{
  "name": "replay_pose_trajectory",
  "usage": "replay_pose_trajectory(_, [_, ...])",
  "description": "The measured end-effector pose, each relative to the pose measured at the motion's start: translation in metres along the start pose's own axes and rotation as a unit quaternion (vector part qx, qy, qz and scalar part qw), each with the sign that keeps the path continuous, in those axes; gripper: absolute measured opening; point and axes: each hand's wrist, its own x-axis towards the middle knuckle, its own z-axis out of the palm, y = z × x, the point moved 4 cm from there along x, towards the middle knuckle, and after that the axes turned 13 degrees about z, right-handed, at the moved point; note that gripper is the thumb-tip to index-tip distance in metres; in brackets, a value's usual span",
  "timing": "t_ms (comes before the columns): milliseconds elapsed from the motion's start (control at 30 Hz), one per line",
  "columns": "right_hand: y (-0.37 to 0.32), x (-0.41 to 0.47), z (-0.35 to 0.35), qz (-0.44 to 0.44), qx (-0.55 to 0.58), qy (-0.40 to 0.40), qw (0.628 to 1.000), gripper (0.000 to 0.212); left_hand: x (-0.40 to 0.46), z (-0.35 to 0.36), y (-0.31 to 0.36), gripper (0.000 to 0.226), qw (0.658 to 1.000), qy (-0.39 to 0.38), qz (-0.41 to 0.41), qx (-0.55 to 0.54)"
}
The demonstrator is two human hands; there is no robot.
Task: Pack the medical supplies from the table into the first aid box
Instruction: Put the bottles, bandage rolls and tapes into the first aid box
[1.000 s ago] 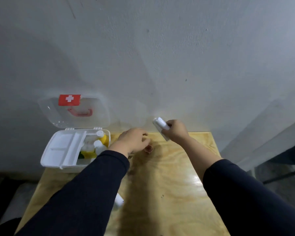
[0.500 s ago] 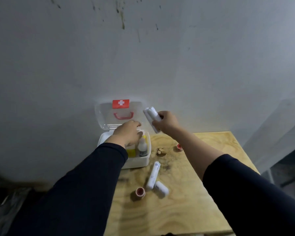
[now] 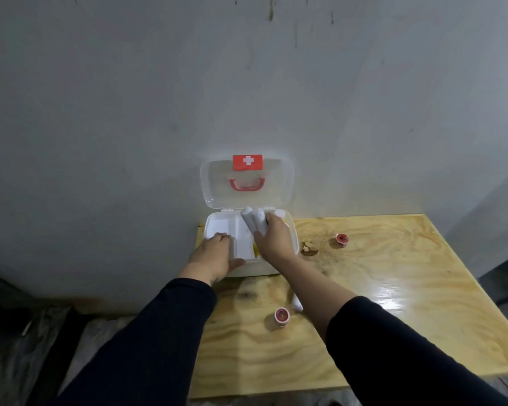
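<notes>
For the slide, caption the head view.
Right hand lowers white rolls into open first aid box; left hand steadies its tray.

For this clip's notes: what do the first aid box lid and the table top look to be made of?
First aid box lid: clear, glossy plastic by the look; the grey wall shows through it.
Table top: plywood, probably varnished; swirling grain and bright glare patches suggest it.
</notes>
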Motion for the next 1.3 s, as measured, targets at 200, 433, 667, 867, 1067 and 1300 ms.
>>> replay_pose_trajectory(200, [0.009,-0.003,0.016,0.035,0.026,-0.003,0.999,0.033,-0.002,0.003,-0.004,0.069,1.000,0.025,0.015,-0.010])
replay_pose_trajectory(433, [0.009,-0.002,0.016,0.044,0.056,-0.005,0.997,0.041,-0.003,0.004,-0.002,0.069,1.000,0.024,0.017,0.004])
replay_pose_trajectory(667, [-0.005,-0.005,-0.012,-0.026,0.028,0.008,0.999,0.039,-0.007,0.001,0.000,0.069,1.000,0.019,0.007,-0.015])
replay_pose_trajectory(867, [0.018,-0.006,-0.063,-0.023,0.025,0.087,0.996,0.032,-0.004,0.004,0.000,0.069,1.000,0.011,0.008,-0.008])
replay_pose_trajectory(1067, [0.096,-0.016,-0.056,0.068,-0.083,0.023,0.994,0.032,-0.001,0.007,-0.004,0.075,1.000,0.012,0.006,-0.005])
replay_pose_trajectory(1300, [0.153,-0.042,-0.027,0.092,-0.174,-0.039,0.980,0.035,-0.005,0.007,-0.002,0.074,1.000,0.017,0.003,0.002])
